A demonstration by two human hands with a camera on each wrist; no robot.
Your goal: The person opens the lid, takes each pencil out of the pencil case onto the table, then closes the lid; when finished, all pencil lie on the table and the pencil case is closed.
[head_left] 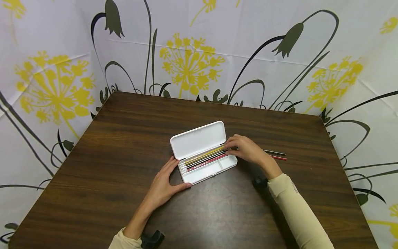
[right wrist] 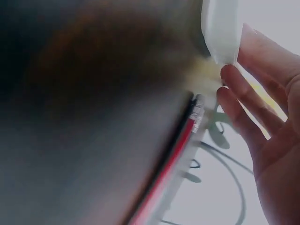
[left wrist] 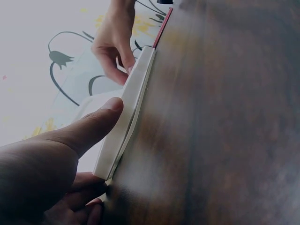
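A white pencil case (head_left: 205, 175) lies with its lid (head_left: 199, 140) raised at the back. Several pencils (head_left: 203, 159), yellow, dark and red, lie side by side in its long rear compartment, white erasers to the left. My left hand (head_left: 163, 186) holds the case's left end, thumb along the front wall and fingers round the back corner; the left wrist view shows the thumb (left wrist: 101, 123) against that wall. At the other end, my right hand (head_left: 245, 148) bends its fingers over the case's edge, pinching at the pencils' tips. In the right wrist view its fingertips (right wrist: 228, 72) meet the case end.
A dark pencil (head_left: 275, 152) and a red pencil (head_left: 279, 158) lie on the brown wooden table (head_left: 130, 138), right of the case and partly behind my right hand. A flower-printed white curtain (head_left: 248, 20) hangs round the table's far and side edges.
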